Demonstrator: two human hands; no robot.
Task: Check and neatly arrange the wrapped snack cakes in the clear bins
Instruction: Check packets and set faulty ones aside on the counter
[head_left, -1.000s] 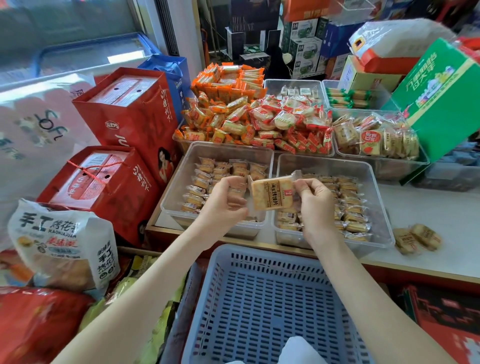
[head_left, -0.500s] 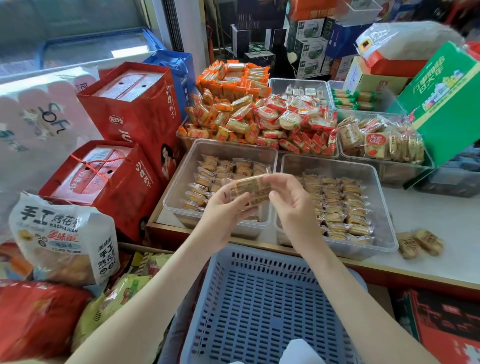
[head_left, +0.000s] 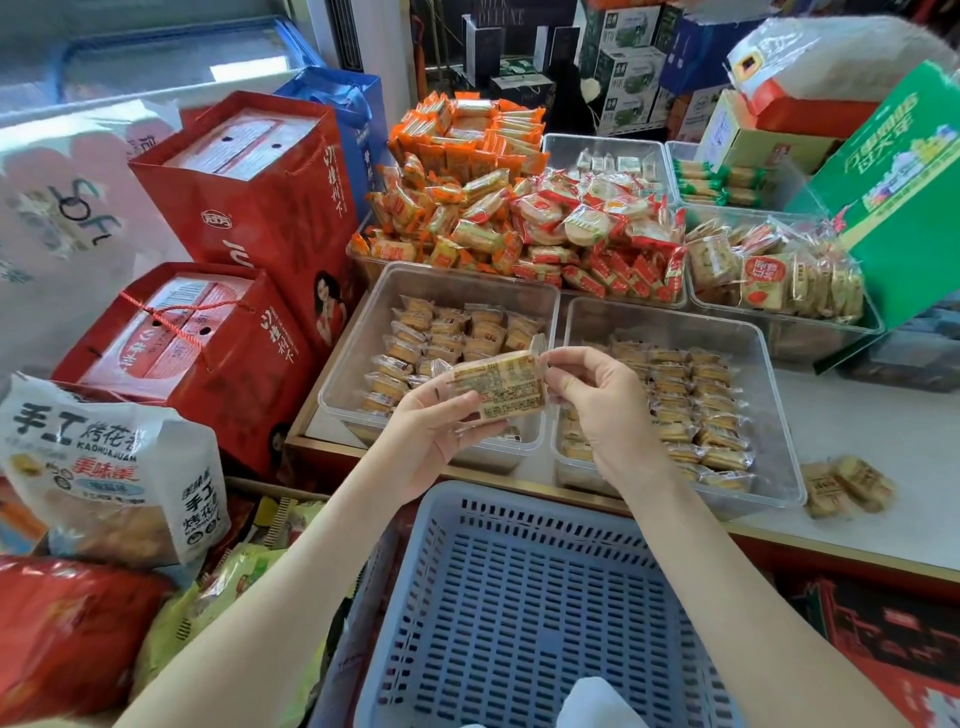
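I hold one wrapped snack cake (head_left: 501, 383) above the seam between two clear bins, its printed back label facing up. My left hand (head_left: 434, 434) cradles its left end with thumb and fingers curled round it. My right hand (head_left: 597, 402) pinches the right end of the wrapper. The left clear bin (head_left: 358, 332) holds rows of similar wrapped cakes at its far side. Neat rows of the same cakes fill the right clear bin (head_left: 763, 374).
A blue slotted basket (head_left: 519, 597) sits below my arms. Two loose cakes (head_left: 847, 486) lie on the white counter at right. Bins heaped with orange and red snacks (head_left: 519, 218) stand behind. Red gift boxes (head_left: 208, 332) and a snack bag (head_left: 98, 467) crowd the left.
The cake has been turned over: its front label showed a second ago, now the printed back faces up. Both hands shifted slightly left and stay on it.
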